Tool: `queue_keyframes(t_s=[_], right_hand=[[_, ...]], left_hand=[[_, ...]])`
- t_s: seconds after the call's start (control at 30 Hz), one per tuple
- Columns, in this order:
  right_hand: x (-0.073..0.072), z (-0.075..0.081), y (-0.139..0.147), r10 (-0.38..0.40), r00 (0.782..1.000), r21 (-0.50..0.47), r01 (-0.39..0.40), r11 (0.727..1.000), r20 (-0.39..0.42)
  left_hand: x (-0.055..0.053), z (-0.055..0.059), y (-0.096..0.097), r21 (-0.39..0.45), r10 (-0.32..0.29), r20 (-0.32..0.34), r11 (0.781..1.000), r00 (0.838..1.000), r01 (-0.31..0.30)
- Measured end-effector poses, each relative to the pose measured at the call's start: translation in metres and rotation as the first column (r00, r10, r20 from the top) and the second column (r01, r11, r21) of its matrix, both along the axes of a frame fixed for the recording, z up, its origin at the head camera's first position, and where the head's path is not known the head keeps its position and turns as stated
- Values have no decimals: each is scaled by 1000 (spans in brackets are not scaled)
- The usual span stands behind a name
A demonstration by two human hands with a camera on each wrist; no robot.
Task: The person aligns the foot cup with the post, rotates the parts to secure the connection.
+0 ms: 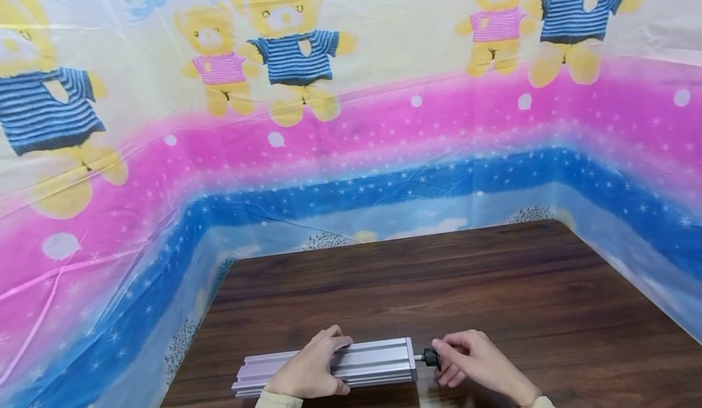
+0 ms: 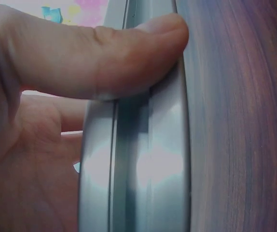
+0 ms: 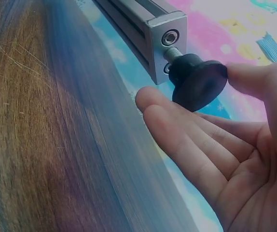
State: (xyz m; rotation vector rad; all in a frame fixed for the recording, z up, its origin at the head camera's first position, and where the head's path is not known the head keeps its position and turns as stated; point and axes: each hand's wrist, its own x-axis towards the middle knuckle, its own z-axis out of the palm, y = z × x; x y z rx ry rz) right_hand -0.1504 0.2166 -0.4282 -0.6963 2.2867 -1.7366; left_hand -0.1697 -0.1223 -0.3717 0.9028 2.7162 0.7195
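A silver slotted aluminium profile (image 1: 378, 359) lies lengthwise on the wooden table. My left hand (image 1: 309, 365) grips it across its middle, and in the left wrist view the thumb (image 2: 129, 58) presses along its slotted side. From the profile's right end plate (image 3: 167, 48) sticks out a threaded stud carrying a black levelling foot (image 3: 199, 82). My right hand (image 1: 474, 359) pinches the rim of this foot between thumb and fingers. A socket-head screw (image 3: 170, 37) sits in the end plate beside the stud; a second one is partly hidden behind the foot.
The dark brown wooden table (image 1: 395, 286) stretches behind and to the right of the profile. A plastic sheet (image 1: 351, 146) printed with teddy bears in pink, blue and yellow hangs round the table's back and sides.
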Motion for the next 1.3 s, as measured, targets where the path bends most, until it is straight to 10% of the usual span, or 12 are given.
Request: queue_keyframes(t_s=[0.4, 0.87, 1.3], right_hand=[[1, 0, 1, -15, 998, 31, 14, 999, 57], [3, -5, 7, 14, 979, -87, -33, 996, -204], [3, -4, 5, 1, 999, -70, -5, 998, -48]], left_hand=[[0, 2, -1, 23, -5, 4, 1000, 1000, 5], [-2, -1, -2, 47, -10, -38, 999, 999, 12], [1, -1, -1, 3, 3, 13, 1000, 1000, -3]])
